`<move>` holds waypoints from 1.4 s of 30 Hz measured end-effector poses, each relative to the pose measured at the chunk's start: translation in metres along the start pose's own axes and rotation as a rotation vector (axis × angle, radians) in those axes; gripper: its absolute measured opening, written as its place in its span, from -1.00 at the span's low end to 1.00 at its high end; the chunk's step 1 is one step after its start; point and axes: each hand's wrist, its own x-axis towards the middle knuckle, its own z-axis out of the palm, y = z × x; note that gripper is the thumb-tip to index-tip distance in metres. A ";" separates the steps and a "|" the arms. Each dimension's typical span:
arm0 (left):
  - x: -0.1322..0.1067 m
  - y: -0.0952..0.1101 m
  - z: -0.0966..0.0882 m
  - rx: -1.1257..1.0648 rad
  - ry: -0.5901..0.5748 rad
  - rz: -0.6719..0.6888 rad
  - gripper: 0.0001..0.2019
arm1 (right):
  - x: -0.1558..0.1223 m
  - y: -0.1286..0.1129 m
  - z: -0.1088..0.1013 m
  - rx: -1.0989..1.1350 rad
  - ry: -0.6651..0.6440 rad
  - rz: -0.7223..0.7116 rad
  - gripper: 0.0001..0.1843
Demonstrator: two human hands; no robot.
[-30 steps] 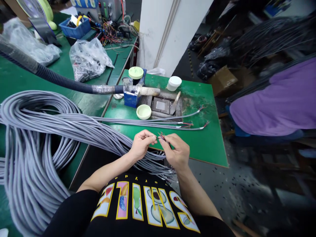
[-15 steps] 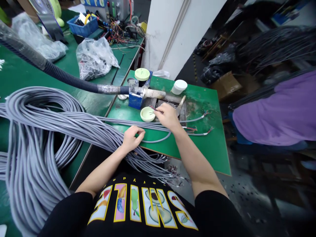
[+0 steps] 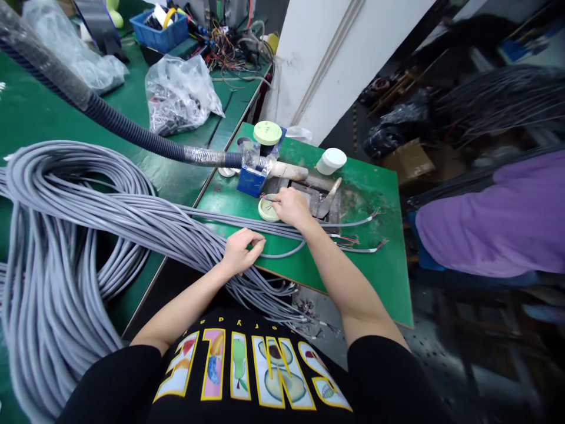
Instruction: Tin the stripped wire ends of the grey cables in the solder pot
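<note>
My right hand (image 3: 289, 207) pinches the end of a grey cable (image 3: 282, 254) and holds its stripped coloured wires over a small pale green dish (image 3: 266, 210). Closed on the same grey cable, my left hand (image 3: 241, 250) rests at the near edge of the small green table (image 3: 375, 277). A thick bundle of grey cables (image 3: 88, 218) runs from a large coil on the left, under my left hand. Three finished cables (image 3: 353, 235) with bared coloured tips lie on the table to the right.
A corrugated dark hose (image 3: 132, 132) ends over a metal solder pot (image 3: 315, 197) beside a blue box (image 3: 251, 179). Two white lidded jars (image 3: 331, 160) stand behind. A plastic bag of parts (image 3: 180, 97) lies on the left bench. A person in purple (image 3: 494, 224) sits at right.
My right hand carried the cable end from in front of my chest forward to the green dish. My left hand dropped onto the cable at the table edge. The camera drifted slightly.
</note>
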 end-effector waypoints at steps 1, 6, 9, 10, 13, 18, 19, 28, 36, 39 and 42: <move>0.000 0.000 0.000 0.002 0.003 0.007 -0.87 | 0.000 0.000 0.000 -0.002 0.002 0.002 -0.77; 0.001 0.002 -0.001 0.009 0.013 0.020 -0.87 | -0.005 0.021 -0.006 0.055 0.124 0.021 -0.76; 0.001 0.001 -0.001 0.000 0.018 0.026 -0.87 | -0.013 0.052 -0.008 0.122 0.267 0.130 -0.74; 0.000 0.000 -0.001 -0.003 0.016 0.027 -0.87 | -0.015 0.063 -0.007 0.133 0.297 0.184 -0.74; -0.001 -0.003 0.000 -0.011 0.013 0.038 -0.89 | -0.020 0.088 0.003 0.130 0.294 0.350 -0.76; -0.002 -0.007 0.002 -0.009 0.041 0.087 -0.91 | -0.020 0.101 0.023 0.107 0.216 0.481 -0.75; -0.003 -0.007 0.002 -0.012 0.044 0.092 -0.91 | -0.020 0.102 0.026 0.103 0.211 0.496 -0.75; -0.002 -0.006 0.002 0.015 0.029 0.059 -0.88 | -0.018 0.109 0.035 0.067 0.188 0.536 -0.73; -0.003 -0.008 0.002 -0.009 0.039 0.055 -0.91 | -0.015 0.111 0.038 0.069 0.165 0.536 -0.74; -0.003 -0.008 0.003 -0.014 0.044 0.065 -0.92 | -0.015 0.111 0.038 0.069 0.156 0.532 -0.74; -0.003 -0.008 0.003 -0.010 0.042 0.075 -0.91 | -0.015 0.111 0.038 0.071 0.152 0.535 -0.74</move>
